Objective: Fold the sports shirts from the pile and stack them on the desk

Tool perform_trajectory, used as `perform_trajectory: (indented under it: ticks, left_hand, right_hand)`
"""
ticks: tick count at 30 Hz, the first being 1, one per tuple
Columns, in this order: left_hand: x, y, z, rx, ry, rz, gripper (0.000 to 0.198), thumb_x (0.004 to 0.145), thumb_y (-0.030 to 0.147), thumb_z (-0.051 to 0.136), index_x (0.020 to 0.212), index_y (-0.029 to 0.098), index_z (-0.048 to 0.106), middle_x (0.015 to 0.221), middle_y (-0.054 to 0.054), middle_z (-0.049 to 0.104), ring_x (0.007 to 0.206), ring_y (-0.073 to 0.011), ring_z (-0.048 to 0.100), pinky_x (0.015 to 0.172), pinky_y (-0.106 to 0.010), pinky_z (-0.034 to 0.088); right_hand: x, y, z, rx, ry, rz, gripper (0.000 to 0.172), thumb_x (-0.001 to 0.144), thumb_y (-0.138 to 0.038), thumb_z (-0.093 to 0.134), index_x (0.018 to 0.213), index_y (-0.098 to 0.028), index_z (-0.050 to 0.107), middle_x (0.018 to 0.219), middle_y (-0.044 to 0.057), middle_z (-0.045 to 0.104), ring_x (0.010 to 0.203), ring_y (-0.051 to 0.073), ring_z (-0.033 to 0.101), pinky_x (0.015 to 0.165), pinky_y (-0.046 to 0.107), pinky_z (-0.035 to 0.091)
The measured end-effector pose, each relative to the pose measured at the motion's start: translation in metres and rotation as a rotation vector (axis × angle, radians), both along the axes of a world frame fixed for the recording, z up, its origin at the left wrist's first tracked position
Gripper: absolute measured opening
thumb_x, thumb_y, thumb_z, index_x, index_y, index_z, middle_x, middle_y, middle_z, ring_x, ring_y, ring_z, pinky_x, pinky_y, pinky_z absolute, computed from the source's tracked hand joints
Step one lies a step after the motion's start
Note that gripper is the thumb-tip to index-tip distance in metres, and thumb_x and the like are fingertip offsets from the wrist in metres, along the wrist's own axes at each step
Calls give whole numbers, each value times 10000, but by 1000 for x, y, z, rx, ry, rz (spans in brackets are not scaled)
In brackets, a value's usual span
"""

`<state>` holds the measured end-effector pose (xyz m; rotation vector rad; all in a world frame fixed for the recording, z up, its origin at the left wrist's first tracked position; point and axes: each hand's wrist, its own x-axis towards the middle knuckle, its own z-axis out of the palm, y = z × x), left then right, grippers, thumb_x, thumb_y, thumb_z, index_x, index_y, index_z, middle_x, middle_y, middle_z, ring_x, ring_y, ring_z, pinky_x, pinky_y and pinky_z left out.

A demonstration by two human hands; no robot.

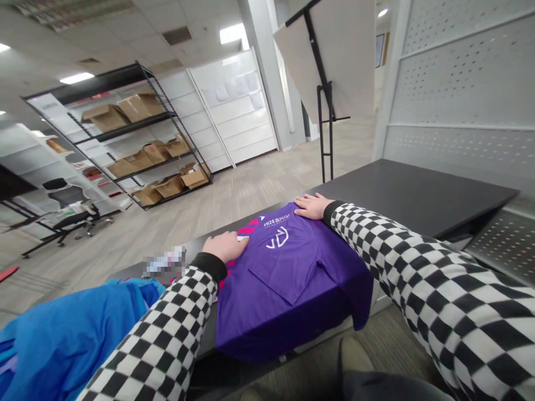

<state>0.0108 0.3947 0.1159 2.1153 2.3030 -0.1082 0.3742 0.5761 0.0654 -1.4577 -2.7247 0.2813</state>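
Note:
A purple T-shirt [288,273] with white printing and pink-and-white stripes is spread over a dark bench top, its near part hanging down over the front edge. At the shirt's far right corner my right hand [312,206] lies flat, palm down with the fingers apart. My left hand [225,246] rests palm down on the striped left side; its fingers look stretched out, though they are partly hidden behind the back of the hand. Both sleeves are black-and-white checkered.
Blue garments [79,323] lie heaped at the left, beside a small blurred-out item [165,262]. The dark bench top [418,189] runs on to the right, up to a perforated white panel [463,83]. Across the floor stand a shelf with cardboard boxes [140,106] and an office chair [71,203].

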Motion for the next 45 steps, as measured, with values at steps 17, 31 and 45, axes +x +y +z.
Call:
perform_trajectory:
  ticks: [17, 31, 45]
  left_hand:
    - [70, 77, -37, -101, -170, -112, 972, 1090, 799, 286, 1877, 227, 280, 1961, -95, 132, 1823, -359, 134, 1462, -598, 133]
    - [45, 74, -44, -22, -164, -99, 955, 1113, 803, 268, 1877, 230, 279, 1958, -105, 176, 1813, -392, 175, 1450, -648, 162]
    - [14, 23, -40, 139, -104, -66, 786, 1169, 626, 279, 1778, 166, 464, 1863, -186, 431, 1736, -373, 384, 1433, -616, 212]
  right_hand:
    - [-15, 43, 9, -27, 5, -15, 864, 1108, -783, 358, 1811, -293, 471, 1905, 81, 328, 1764, 438, 285, 1419, 746, 187]
    - [-55, 4, -14, 11, 7, 27, 1086, 1044, -949, 268, 1876, -251, 288, 1944, 104, 205, 1779, 487, 196, 1436, 737, 119]
    - [-56, -14, 4, 4, -6, 22, 1027, 1076, -884, 256, 1875, -239, 285, 1946, 102, 201, 1782, 468, 197, 1432, 728, 139]
